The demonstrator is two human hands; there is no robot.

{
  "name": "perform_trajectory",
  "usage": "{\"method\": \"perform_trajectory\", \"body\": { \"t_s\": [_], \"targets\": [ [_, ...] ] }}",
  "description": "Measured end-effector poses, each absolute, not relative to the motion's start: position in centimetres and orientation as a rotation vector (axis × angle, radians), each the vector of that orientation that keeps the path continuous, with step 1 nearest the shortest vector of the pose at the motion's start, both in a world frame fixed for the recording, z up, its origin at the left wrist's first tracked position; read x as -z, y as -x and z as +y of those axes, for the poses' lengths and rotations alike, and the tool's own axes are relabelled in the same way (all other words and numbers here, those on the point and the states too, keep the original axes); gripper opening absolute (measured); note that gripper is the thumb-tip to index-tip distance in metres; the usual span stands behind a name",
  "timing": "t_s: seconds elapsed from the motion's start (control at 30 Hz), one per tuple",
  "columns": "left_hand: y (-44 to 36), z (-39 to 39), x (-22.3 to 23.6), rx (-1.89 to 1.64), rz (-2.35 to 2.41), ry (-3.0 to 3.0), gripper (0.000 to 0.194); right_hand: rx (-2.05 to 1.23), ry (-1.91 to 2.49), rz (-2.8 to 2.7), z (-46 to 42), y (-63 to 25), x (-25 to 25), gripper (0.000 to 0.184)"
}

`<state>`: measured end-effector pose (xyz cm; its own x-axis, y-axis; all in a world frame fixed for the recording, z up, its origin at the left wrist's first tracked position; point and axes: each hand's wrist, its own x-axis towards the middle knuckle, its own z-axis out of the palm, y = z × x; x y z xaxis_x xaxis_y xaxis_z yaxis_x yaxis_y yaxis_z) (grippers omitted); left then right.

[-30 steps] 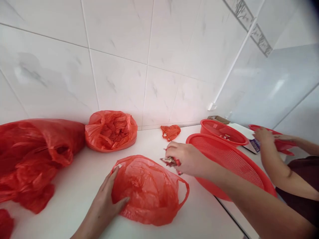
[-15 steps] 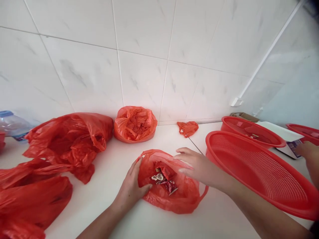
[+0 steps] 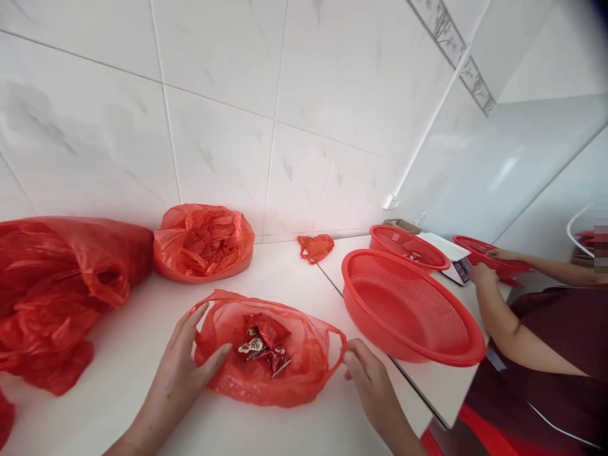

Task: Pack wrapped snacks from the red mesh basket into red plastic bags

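A red plastic bag (image 3: pixel 266 396) with loop handles stands open on the white table, and a few small wrapped snack packets (image 3: pixel 266 342) in red and dark wrappers lie inside it. My left hand (image 3: pixel 183 364) is at the bag's left side, fingers stretched along the rim by the left handle, thumb apart and over the bag's front edge. On the other side, my right hand (image 3: pixel 368 373) is closed on the right handle, pulling it out into a loop. The right fingertips are partly hidden behind the handle.
A red perforated basket (image 3: pixel 408 304) stands to the right, with another red basket (image 3: pixel 408 247) behind it. Filled red bags (image 3: pixel 204 244) line the left and back. A small crumpled bag (image 3: pixel 316 247) lies near the wall. A co-worker's arm (image 3: pixel 503 316) reaches in at the right.
My right hand has moved from above the bag's far rim to its right handle and closed on it. The view has turned right, showing more of the co-worker.
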<state>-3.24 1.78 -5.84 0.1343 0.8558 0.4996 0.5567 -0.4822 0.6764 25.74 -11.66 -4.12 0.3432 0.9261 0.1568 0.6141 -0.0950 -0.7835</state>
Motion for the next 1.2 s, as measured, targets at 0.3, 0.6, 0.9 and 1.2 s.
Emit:
{"method": "perform_trajectory", "body": {
  "t_s": [0.3, 0.6, 0.9, 1.2],
  "targets": [
    [3.0, 2.0, -2.3, -1.403, 1.349, -1.65, 0.053, -0.497, 1.419, -1.303, -2.8, -24.1, -4.4, 0.029],
    [3.5, -0.5, -10.6, -1.843, 1.192, -1.495, 0.045, -0.689, 0.73, -0.866, 2.5, -22.3, -10.8, 0.017],
    [3.4, -0.4, -11.7, -1.616, 1.23, -1.921, 0.024, -1.022, 0.626, -0.888, 4.5, -19.4, -9.2, 0.029],
    [3.5, 0.0, -16.9, -1.475, 1.807, -2.255, 0.04, -1.128, 0.532, -0.791, 3.7, -19.8, -9.9, 0.034]
  ]
}}
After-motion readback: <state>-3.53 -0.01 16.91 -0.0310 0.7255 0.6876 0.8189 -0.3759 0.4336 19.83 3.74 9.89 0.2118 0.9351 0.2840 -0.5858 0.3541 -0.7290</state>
